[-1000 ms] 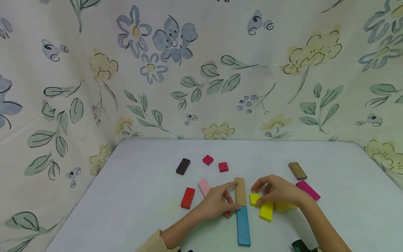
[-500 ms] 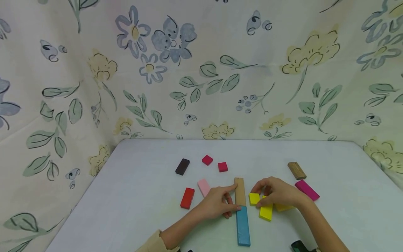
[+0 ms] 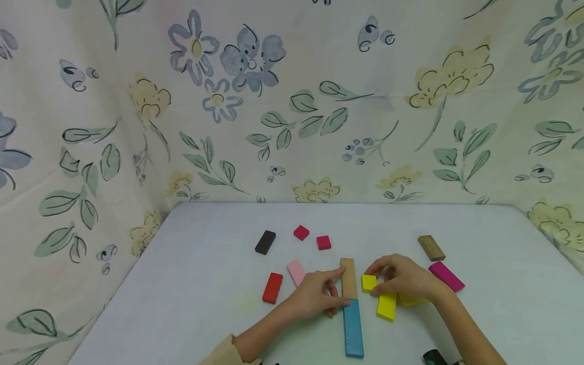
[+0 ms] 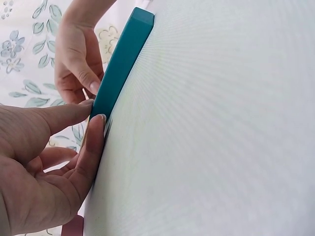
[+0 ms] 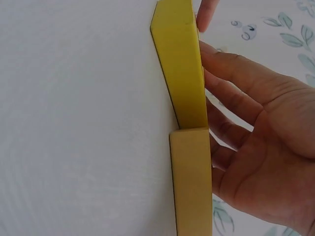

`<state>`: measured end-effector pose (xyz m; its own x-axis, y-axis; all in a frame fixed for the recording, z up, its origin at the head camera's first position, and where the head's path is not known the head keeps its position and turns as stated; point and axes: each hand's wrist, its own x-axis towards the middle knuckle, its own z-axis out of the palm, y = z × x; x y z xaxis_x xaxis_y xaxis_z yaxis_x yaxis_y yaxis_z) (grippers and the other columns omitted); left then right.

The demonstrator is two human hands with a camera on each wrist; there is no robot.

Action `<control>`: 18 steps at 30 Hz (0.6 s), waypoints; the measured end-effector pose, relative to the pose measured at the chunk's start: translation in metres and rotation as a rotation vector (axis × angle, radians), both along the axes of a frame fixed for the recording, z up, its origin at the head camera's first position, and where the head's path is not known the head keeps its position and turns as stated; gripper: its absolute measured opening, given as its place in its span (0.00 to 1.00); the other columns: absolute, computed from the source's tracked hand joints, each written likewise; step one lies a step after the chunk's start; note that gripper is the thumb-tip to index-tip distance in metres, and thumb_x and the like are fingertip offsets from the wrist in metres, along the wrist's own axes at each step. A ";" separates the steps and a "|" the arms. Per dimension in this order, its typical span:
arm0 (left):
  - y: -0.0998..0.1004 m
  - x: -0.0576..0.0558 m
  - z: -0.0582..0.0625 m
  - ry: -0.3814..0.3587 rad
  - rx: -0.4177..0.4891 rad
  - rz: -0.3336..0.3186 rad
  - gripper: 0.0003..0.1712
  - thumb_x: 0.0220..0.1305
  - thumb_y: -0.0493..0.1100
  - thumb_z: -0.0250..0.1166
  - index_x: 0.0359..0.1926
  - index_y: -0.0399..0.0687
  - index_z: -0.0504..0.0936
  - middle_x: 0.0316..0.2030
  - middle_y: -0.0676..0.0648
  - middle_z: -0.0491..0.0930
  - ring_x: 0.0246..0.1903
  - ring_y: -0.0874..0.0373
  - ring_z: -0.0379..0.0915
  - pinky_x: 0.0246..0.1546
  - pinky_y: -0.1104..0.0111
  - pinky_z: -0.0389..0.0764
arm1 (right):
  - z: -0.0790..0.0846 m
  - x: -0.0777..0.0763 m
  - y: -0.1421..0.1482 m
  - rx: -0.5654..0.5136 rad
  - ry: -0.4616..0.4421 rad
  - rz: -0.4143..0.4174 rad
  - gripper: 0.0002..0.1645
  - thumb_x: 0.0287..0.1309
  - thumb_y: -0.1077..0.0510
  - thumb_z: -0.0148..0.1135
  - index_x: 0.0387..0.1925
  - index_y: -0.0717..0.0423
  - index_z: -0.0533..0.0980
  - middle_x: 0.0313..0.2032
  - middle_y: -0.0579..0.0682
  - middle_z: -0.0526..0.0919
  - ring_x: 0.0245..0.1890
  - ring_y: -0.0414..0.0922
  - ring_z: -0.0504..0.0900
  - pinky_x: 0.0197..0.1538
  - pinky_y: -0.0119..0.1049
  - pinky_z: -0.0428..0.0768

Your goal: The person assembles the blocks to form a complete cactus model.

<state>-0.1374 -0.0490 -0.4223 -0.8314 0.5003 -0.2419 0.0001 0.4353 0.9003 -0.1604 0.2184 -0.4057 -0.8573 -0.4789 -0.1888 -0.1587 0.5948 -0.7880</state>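
In the head view, my left hand (image 3: 315,294) touches a tan wooden block (image 3: 349,279) with its index finger; its thumb lies at the joint with a long blue block (image 3: 353,328). The two blocks stand end to end. In the left wrist view, fingertips meet the end of the blue block (image 4: 123,61). My right hand (image 3: 403,276) pinches a small yellow block (image 3: 369,283) between index finger and thumb. A longer yellow block (image 3: 387,307) lies under that hand, beside an orange-yellow block (image 3: 410,300). The right wrist view shows the longer yellow block (image 5: 182,73) meeting the orange-yellow block (image 5: 191,182).
Left of the hands lie a red block (image 3: 272,288), a pink block (image 3: 296,272) and a dark brown block (image 3: 265,242). Two small red blocks (image 3: 323,243) sit farther back. A magenta block (image 3: 446,276) and a brown wood-grain block (image 3: 431,248) lie at right.
The small yellow block has shifted slightly away from the person in my right hand, parting from the longer yellow block. My left hand stays at the tan and blue blocks.
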 end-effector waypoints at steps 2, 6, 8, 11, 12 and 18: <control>0.000 0.000 0.000 0.002 0.004 0.000 0.42 0.66 0.41 0.76 0.78 0.46 0.69 0.29 0.50 0.78 0.19 0.62 0.77 0.24 0.80 0.73 | 0.000 0.000 0.000 0.008 -0.003 -0.033 0.22 0.57 0.56 0.80 0.52 0.58 0.85 0.41 0.49 0.82 0.37 0.48 0.75 0.37 0.30 0.77; 0.001 0.000 -0.001 0.000 0.008 0.001 0.42 0.66 0.41 0.76 0.78 0.46 0.70 0.29 0.50 0.78 0.18 0.62 0.77 0.23 0.80 0.72 | -0.001 -0.001 0.000 0.011 0.000 -0.089 0.21 0.56 0.58 0.80 0.51 0.59 0.85 0.42 0.50 0.82 0.37 0.48 0.75 0.37 0.30 0.78; 0.002 0.000 -0.001 0.000 0.006 0.002 0.42 0.66 0.41 0.76 0.78 0.46 0.70 0.28 0.50 0.78 0.18 0.62 0.77 0.23 0.80 0.71 | -0.001 -0.002 -0.001 0.007 0.004 -0.110 0.21 0.56 0.59 0.79 0.51 0.59 0.84 0.42 0.50 0.82 0.37 0.48 0.75 0.37 0.30 0.79; 0.002 0.001 -0.001 0.001 0.001 0.008 0.42 0.65 0.41 0.76 0.78 0.47 0.70 0.28 0.50 0.78 0.18 0.61 0.77 0.23 0.80 0.71 | -0.001 -0.004 -0.002 0.006 0.017 -0.137 0.20 0.57 0.61 0.79 0.51 0.58 0.84 0.44 0.51 0.83 0.38 0.48 0.77 0.38 0.31 0.81; 0.002 0.001 -0.001 0.001 -0.001 0.011 0.42 0.65 0.41 0.76 0.78 0.47 0.70 0.28 0.50 0.78 0.18 0.61 0.77 0.23 0.80 0.71 | -0.001 -0.005 -0.003 0.005 0.017 -0.146 0.19 0.57 0.61 0.78 0.51 0.58 0.84 0.44 0.51 0.83 0.39 0.48 0.77 0.39 0.31 0.81; 0.001 0.001 -0.001 0.004 -0.007 0.022 0.42 0.65 0.41 0.76 0.78 0.49 0.70 0.29 0.51 0.78 0.18 0.62 0.77 0.23 0.80 0.70 | -0.003 -0.011 -0.006 0.024 0.042 -0.188 0.20 0.58 0.61 0.78 0.52 0.59 0.85 0.44 0.51 0.84 0.41 0.48 0.78 0.42 0.31 0.82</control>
